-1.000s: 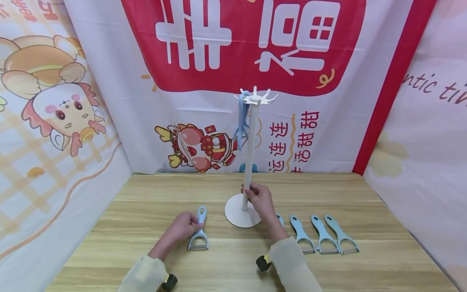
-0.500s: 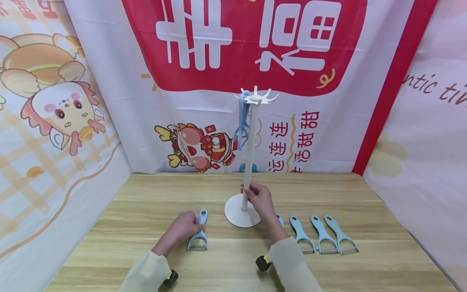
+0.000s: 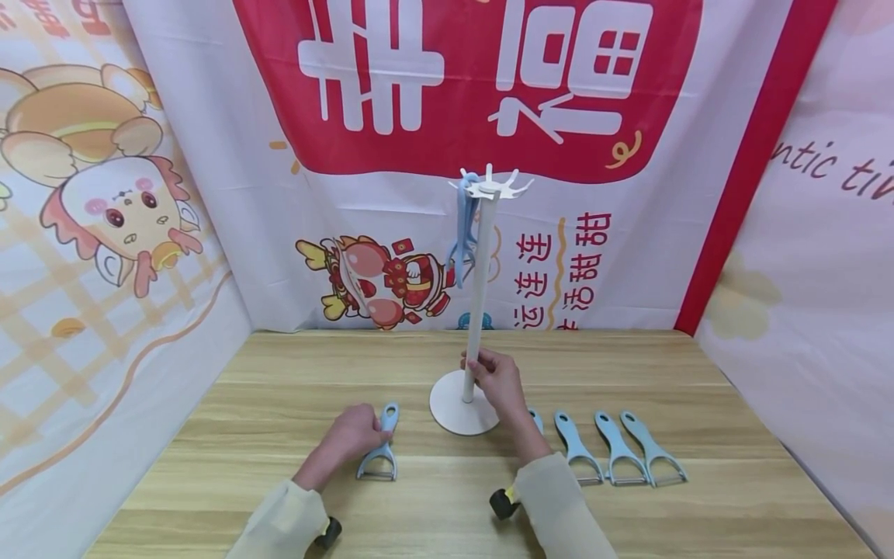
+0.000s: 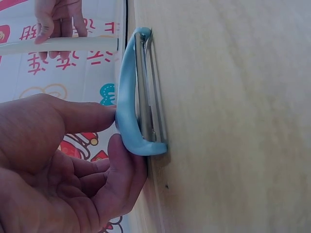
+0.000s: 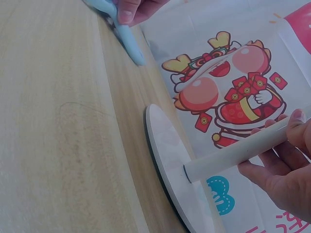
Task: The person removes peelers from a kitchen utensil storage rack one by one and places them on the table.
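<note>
My left hand (image 3: 355, 432) pinches the handle of a light-blue peeler (image 3: 384, 446) at the table's left; its hanging hole points away from me. In the left wrist view the peeler's (image 4: 127, 107) curved head and metal blade show close to the wood, thumb and fingers at its side. My right hand (image 3: 499, 382) grips the lower pole of a white hook stand (image 3: 477, 310). The right wrist view shows that hand (image 5: 286, 165) around the pole above the round base (image 5: 170, 165). Blue peelers (image 3: 464, 225) hang from a hook at the stand's top left; how many cannot be told.
Several light-blue peelers (image 3: 618, 450) lie in a row on the wooden table (image 3: 447, 512) right of the stand; my right forearm partly covers the leftmost one. Printed cloth (image 3: 391, 202) hangs behind the table and along both sides.
The left hand and the peeler it pinches have shifted very slightly, the handle end coming a little toward me and to the right. The right hand and the stand have kept still.
</note>
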`<control>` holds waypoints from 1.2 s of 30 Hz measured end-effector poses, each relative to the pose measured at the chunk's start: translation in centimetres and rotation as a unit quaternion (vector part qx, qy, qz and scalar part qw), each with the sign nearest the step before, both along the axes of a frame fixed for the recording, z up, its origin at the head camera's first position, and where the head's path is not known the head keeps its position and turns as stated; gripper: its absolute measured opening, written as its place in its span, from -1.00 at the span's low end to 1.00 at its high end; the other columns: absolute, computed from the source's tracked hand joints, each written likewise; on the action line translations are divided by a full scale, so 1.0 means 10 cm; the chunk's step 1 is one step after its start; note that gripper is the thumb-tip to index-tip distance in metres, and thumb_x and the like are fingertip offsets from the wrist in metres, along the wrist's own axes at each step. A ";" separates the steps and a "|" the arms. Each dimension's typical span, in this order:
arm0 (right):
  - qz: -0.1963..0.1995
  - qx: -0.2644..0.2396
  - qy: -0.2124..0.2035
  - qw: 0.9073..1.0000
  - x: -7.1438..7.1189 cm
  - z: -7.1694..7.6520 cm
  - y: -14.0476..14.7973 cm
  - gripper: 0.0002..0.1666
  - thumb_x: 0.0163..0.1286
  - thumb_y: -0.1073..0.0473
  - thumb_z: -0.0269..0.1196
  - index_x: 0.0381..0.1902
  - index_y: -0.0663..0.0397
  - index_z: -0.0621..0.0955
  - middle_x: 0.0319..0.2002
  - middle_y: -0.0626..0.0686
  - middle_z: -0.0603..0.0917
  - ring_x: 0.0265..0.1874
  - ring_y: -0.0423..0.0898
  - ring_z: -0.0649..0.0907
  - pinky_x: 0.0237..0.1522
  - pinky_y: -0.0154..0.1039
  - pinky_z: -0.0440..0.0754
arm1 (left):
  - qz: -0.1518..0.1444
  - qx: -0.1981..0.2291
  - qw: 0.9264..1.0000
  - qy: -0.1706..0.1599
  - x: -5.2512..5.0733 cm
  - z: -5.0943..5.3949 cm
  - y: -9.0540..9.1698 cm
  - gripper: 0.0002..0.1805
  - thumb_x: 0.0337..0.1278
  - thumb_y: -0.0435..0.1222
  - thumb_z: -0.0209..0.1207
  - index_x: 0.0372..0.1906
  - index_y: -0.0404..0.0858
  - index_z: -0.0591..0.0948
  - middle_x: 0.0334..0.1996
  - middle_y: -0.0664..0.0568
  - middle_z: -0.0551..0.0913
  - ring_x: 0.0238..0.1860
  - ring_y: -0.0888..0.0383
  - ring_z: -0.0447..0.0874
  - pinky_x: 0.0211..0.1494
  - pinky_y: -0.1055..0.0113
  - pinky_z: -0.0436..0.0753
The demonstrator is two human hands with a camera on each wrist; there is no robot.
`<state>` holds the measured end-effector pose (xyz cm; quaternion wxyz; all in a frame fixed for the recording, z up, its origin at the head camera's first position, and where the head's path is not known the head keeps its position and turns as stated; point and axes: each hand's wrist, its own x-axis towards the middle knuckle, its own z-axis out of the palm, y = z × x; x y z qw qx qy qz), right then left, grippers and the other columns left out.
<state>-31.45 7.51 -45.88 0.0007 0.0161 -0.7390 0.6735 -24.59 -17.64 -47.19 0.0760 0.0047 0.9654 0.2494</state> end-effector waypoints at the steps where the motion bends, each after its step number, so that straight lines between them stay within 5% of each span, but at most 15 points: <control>1: -0.001 -0.001 -0.001 1.000 0.00 0.00 0.00 -0.73 0.47 0.23 0.19 0.05 0.03 0.69 -0.06 0.13 0.76 0.10 0.04 0.70 0.19 0.03 0.65 | -0.001 0.000 1.000 0.001 0.00 0.00 0.00 -0.67 0.14 -0.20 0.35 -0.65 -0.17 0.54 -0.70 0.13 0.42 -0.63 0.24 0.30 -0.57 0.47 0.25; 14: 0.000 -0.002 0.003 1.000 -0.01 0.02 0.01 -0.71 0.48 0.22 0.18 0.09 0.08 0.68 -0.06 0.12 0.76 0.11 0.07 0.69 0.19 0.04 0.64 | -0.005 -0.007 1.000 0.014 -0.01 0.07 -0.01 -0.63 0.20 -0.14 0.31 -0.65 -0.20 0.57 -0.72 0.12 0.39 -0.64 0.20 0.31 -0.58 0.43 0.23; 20: 0.001 -0.004 0.009 1.000 0.01 0.03 0.01 -0.73 0.48 0.25 0.17 0.05 0.08 0.69 -0.07 0.14 0.76 0.09 0.07 0.70 0.17 0.03 0.66 | 0.010 -0.004 1.000 0.020 0.01 0.21 0.03 -0.60 0.26 -0.14 0.28 -0.03 -0.39 0.54 -0.43 -0.02 0.57 -0.46 0.12 0.48 -0.48 0.37 0.44; 23: 0.002 -0.006 0.015 1.000 0.02 0.03 0.00 -0.73 0.48 0.28 0.16 0.04 0.12 0.70 -0.09 0.17 0.76 0.08 0.08 0.70 0.16 0.04 0.66 | 0.008 0.010 0.999 0.047 0.02 0.27 0.07 -0.50 0.26 -0.15 0.28 0.13 -0.37 0.45 -0.34 -0.05 0.61 -0.40 0.11 0.53 -0.41 0.32 0.52; 36: -0.003 -0.005 0.011 1.000 -0.01 0.00 -0.01 -0.73 0.49 0.28 0.16 0.05 0.11 0.69 -0.07 0.17 0.76 0.10 0.09 0.70 0.17 0.05 0.65 | -0.016 0.082 0.985 0.152 0.02 0.60 0.26 -0.43 0.19 -0.14 0.35 0.20 -0.30 0.44 -0.01 -0.15 0.65 0.05 -0.08 0.62 0.11 0.02 0.68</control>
